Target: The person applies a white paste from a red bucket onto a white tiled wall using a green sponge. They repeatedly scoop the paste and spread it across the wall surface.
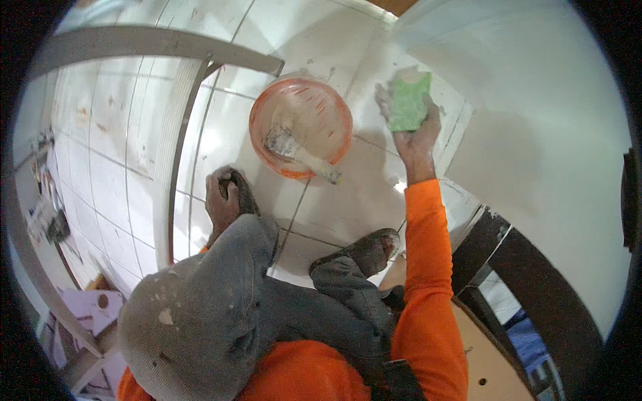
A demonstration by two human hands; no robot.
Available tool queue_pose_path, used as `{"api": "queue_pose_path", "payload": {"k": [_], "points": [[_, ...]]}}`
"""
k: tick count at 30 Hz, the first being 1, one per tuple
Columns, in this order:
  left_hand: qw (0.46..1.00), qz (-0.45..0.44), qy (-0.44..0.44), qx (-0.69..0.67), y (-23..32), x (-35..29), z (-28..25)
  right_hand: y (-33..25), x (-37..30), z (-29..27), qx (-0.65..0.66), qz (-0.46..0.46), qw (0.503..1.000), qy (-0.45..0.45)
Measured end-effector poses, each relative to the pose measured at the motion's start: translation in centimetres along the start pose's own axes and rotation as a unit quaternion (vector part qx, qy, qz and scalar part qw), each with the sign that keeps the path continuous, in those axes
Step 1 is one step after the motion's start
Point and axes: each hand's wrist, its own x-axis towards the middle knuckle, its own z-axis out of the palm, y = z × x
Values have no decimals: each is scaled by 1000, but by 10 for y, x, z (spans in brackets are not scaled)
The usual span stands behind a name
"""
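Note:
My right hand [420,137] grips a green rectangular pad [408,110] just above the floor beside the white wall. Its fingers and thumb are on opposite sides of the pad, which has whitish dust on it. My left hand [222,200] is down by my left sandal [243,195], its fingers bent against the sandal's front; whether they hold anything is hidden. Between the hands, farther off, a round orange-rimmed basin [344,110] stands on the floor, smeared with pale paste. A caked, pale-handled scraper [309,162] lies in it, its handle over the near rim.
White floor tiles [354,174] with dark joints spread around my feet. A pale metal frame, perhaps a ladder [179,147], stands on my left. To the right rises the white wall [528,140], with a dark wooden frame [528,267] nearer me. Tools and clutter [50,214] lie far left.

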Motion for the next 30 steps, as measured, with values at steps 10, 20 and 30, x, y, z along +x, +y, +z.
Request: {"api": "queue_pose_path", "payload": {"k": [10, 20, 30], "points": [[998, 53, 12, 8, 1, 1, -5, 13, 50, 14, 242, -58, 968, 25], [997, 80, 6, 8, -12, 8, -3, 16, 96, -2, 172, -144, 974, -19], [997, 82, 4, 9, -16, 3, -2, -22, 23, 18, -460, -294, 835, 67]]}}
